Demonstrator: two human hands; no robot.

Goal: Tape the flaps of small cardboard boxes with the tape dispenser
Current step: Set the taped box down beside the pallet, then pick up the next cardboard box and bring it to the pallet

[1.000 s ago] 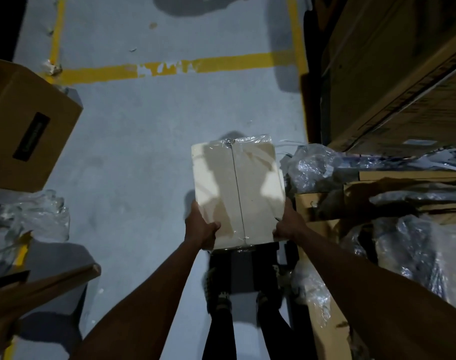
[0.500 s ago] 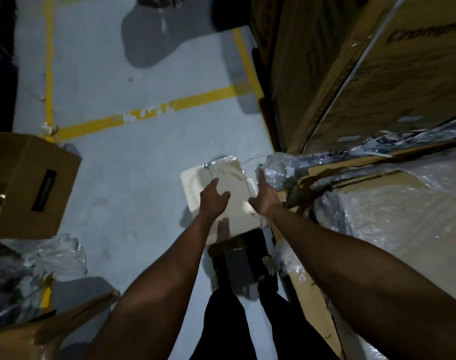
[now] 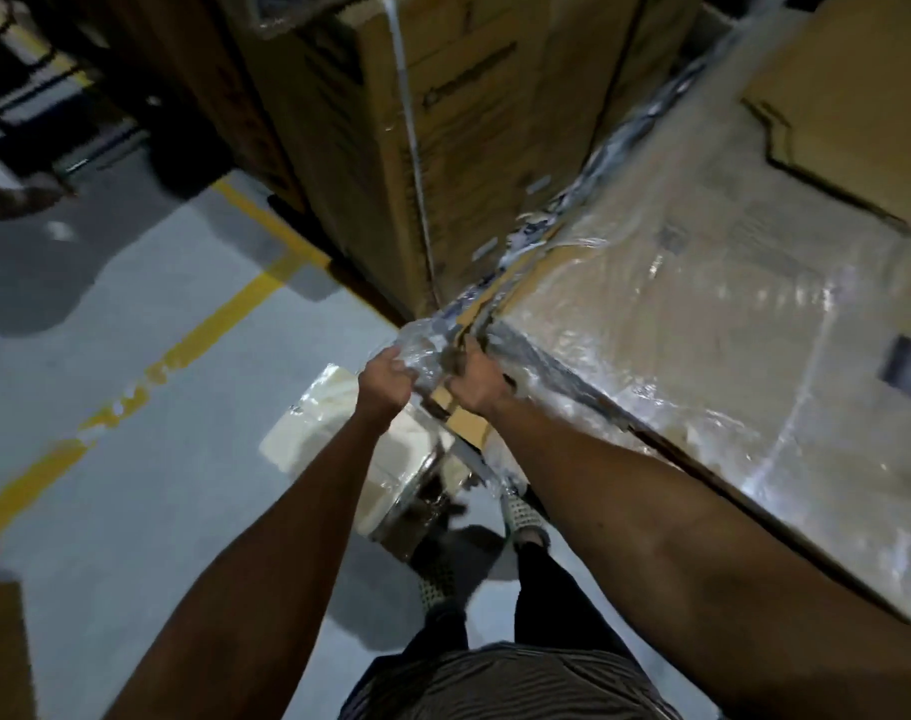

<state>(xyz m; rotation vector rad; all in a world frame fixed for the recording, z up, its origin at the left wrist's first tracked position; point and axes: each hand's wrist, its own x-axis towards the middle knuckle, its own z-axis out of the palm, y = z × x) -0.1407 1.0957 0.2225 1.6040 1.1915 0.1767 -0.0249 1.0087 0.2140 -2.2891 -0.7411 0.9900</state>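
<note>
Gripping the crumpled clear plastic wrap [image 3: 421, 350] at the big wrapped cardboard carton's [image 3: 703, 324] corner, the left hand [image 3: 386, 381] and right hand [image 3: 477, 381] should pull steadily, clear of the small pale taped cardboard box [image 3: 318, 423] on the grey floor [image 3: 147, 511] below them.

Both arms are reaching forward — left hand [image 3: 386, 379] and right hand [image 3: 477, 379] curling close together, fingers gripping.

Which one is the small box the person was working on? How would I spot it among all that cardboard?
Start at the big plastic-wrapped carton on the right. Below its near corner, under the two hands, the small box sits low by the grey floor. It alone is pale cream; the cartons around it are brown.
</note>
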